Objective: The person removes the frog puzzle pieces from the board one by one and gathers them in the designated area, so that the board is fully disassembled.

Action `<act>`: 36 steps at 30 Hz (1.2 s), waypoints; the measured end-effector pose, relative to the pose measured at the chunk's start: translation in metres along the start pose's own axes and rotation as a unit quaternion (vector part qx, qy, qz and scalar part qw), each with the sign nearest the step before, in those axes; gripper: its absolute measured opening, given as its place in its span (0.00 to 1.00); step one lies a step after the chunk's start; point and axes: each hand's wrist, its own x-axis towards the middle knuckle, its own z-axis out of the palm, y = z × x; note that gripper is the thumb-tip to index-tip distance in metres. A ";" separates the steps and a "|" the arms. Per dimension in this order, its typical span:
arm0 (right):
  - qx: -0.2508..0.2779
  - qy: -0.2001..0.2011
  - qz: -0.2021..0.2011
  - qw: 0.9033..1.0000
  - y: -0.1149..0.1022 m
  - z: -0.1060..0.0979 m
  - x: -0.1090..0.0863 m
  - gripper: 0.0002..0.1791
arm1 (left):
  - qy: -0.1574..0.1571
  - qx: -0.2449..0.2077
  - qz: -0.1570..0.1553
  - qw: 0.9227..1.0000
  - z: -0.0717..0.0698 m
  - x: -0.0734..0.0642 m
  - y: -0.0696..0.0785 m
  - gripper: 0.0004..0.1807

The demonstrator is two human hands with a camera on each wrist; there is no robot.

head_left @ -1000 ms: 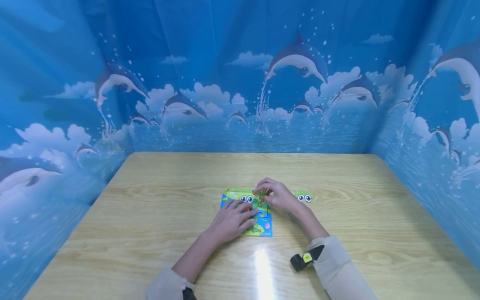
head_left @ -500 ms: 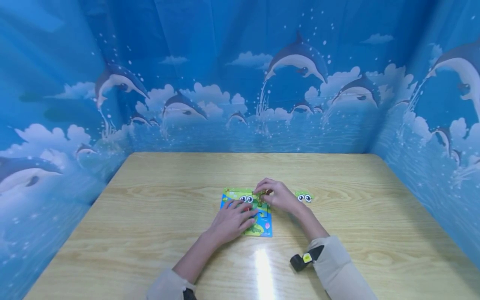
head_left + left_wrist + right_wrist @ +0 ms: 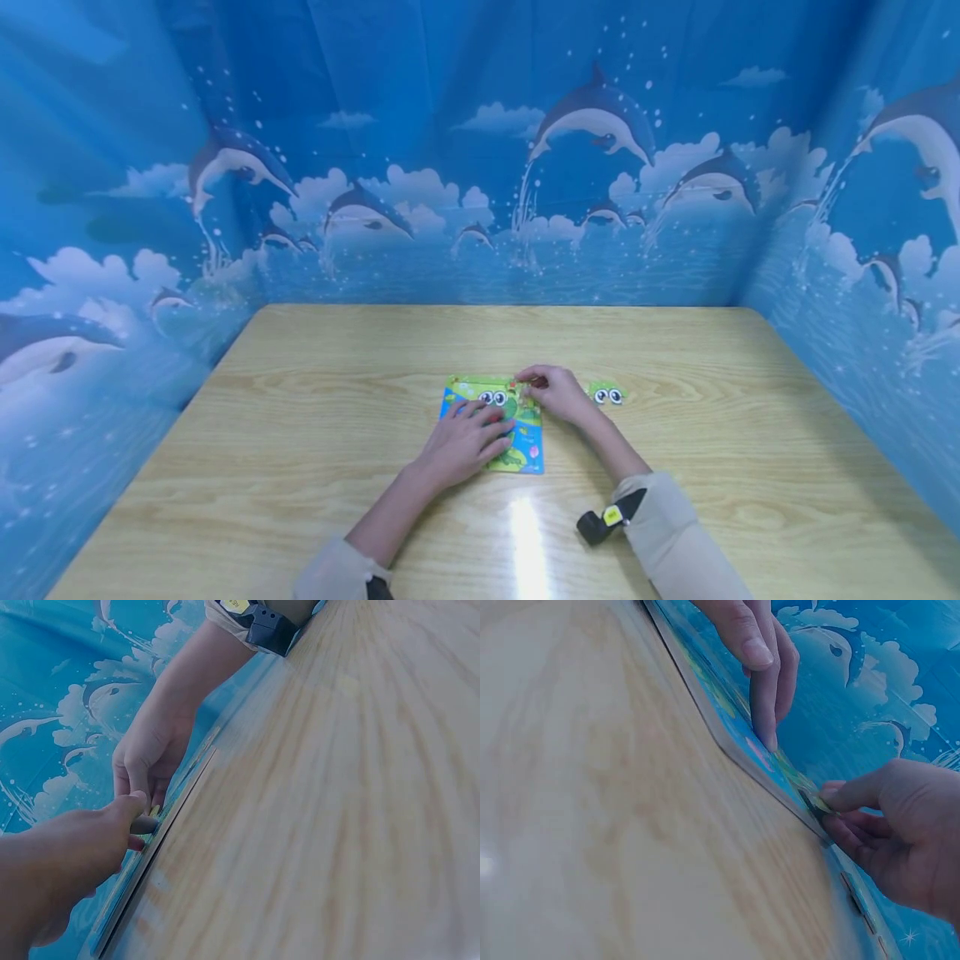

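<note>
A colourful puzzle board (image 3: 534,458) with a green big-eyed cartoon figure lies flat on the table. My left hand (image 3: 463,442) rests on its left and middle part with fingers spread, covering much of the picture. At the board's upper right corner, my right hand (image 3: 555,393) pinches a green puzzle piece (image 3: 527,400) between thumb and fingers. The right wrist view shows the thumb and fingers of that right hand (image 3: 889,825) at the board's edge, holding the thin piece (image 3: 819,802). Part of the piece is hidden by the fingers.
Just right of the right hand, a loose green puzzle piece with two eyes (image 3: 607,394) lies on the wooden table (image 3: 360,358). A blue dolphin-print curtain (image 3: 480,150) encloses the back and sides.
My right hand has shifted slightly right and down with the piece, which now covers the outlined gap at the board's right side. The left hand stays in place.
</note>
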 end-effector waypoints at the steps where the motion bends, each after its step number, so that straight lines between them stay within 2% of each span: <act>1: -0.001 0.004 0.004 1.000 0.001 0.000 0.000 0.14 | 0.001 -0.001 0.000 1.000 0.000 0.000 0.000 0.22; 11: 0.005 0.005 0.020 1.000 0.006 -0.001 0.003 0.14 | 0.009 -0.003 0.005 1.000 0.001 -0.001 -0.001 0.22; 17: 0.049 0.007 0.046 0.998 -0.001 -0.009 0.000 0.14 | 0.006 -0.001 0.002 1.000 0.000 -0.001 0.000 0.22; 24: 0.096 -0.009 0.047 0.994 -0.005 -0.023 -0.006 0.14 | 0.007 -0.047 -0.013 0.999 -0.008 0.001 -0.001 0.23; 31: 0.131 -0.013 0.056 0.990 -0.003 -0.040 -0.013 0.15 | 0.022 -0.072 -0.050 0.996 -0.019 -0.009 -0.016 0.27; 36: 0.137 -0.009 0.067 0.988 0.004 -0.053 -0.020 0.15 | 0.012 -0.075 -0.067 0.995 -0.022 -0.024 -0.033 0.33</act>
